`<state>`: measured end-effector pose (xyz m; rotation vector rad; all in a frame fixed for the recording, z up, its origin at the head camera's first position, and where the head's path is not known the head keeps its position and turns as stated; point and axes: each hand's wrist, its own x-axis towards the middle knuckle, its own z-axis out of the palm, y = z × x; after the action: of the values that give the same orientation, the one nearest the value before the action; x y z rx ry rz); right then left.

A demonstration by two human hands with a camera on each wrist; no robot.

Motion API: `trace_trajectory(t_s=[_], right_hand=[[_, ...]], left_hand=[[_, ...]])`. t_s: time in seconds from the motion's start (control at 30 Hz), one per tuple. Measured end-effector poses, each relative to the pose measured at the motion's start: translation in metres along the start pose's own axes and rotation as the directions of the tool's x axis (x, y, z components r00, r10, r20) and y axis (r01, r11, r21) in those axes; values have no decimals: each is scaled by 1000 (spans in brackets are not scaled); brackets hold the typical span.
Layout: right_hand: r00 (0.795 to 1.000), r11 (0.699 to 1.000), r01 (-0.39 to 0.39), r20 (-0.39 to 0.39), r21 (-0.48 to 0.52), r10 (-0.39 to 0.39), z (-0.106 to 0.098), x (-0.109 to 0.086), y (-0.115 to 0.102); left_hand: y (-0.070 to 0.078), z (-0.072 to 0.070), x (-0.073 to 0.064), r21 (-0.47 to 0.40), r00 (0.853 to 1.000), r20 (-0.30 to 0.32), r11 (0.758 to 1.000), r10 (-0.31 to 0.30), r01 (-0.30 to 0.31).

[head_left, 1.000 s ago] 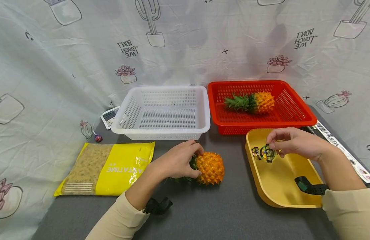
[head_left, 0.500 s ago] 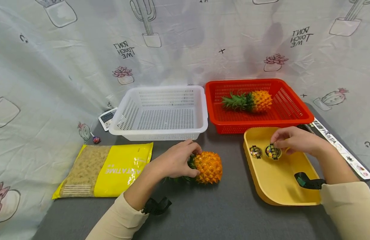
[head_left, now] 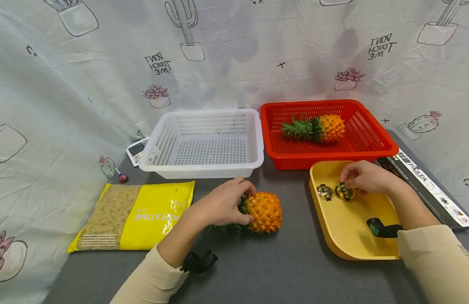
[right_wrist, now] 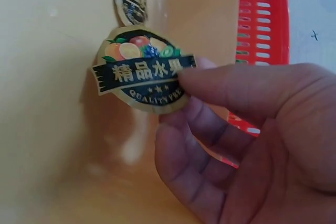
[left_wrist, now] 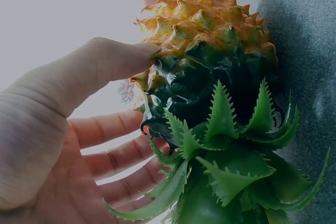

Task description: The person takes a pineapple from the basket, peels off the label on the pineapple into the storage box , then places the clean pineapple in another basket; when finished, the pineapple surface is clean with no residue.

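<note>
An orange toy-like pineapple point(head_left: 265, 212) with green leaves point(left_wrist: 231, 166) lies on its side on the grey table. My left hand point(head_left: 227, 203) grips it near the leaf end, thumb on one side and fingers round the other. Over the yellow tray point(head_left: 357, 236), my right hand point(head_left: 367, 177) pinches a round fruit sticker point(right_wrist: 147, 72) between thumb and fingers. The sticker shows printed fruit and a black banner. A second, similar sticker point(head_left: 325, 192) lies in the tray, to the left of the held one.
A white basket point(head_left: 204, 169) stands at the back. Beside it, a red basket point(head_left: 295, 164) holds another pineapple point(head_left: 329, 128). On the left lie a yellow pasta bag point(head_left: 131, 215), a lollipop point(head_left: 122, 177) and a white card point(head_left: 135, 151). A black pasta box point(head_left: 428, 185) lies at the right.
My right hand has drawn the held sticker clear of the other one, then shifted slightly left and down. My left hand keeps its hold on the pineapple. The head view has shifted slightly.
</note>
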<state>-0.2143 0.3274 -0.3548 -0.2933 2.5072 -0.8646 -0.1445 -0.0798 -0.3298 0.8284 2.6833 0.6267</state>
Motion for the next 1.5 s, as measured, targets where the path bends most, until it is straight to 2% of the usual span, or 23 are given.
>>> trace_trajectory(t_s=[0.43,0.8,1.0,1.27,1.37,1.5], right_hand=[[987,974,33,-148,-225,-68,8,2,-1],[992,963,18,-112,-269,-50,7,5,0],[988,935,50,-122,-351,-99,10,4,0],[989,913,29,-122,-407,-85,10,-1,-7],[987,909,35,-130,-415,-97,8,-4,-12],[980,919,71,-143,-388,-136,7,-9,-20]], left_hand=[[0,0,1,19,1000,7,1000,3,-3],[0,0,0,9,1000,3,1000,-4,4],[1,0,-1,3,1000,2,1000,-4,4],[1,0,0,-3,1000,4,1000,0,0],[0,0,0,-1,1000,4,1000,3,-3],[-1,0,1,-2,1000,1,1000,5,-5]])
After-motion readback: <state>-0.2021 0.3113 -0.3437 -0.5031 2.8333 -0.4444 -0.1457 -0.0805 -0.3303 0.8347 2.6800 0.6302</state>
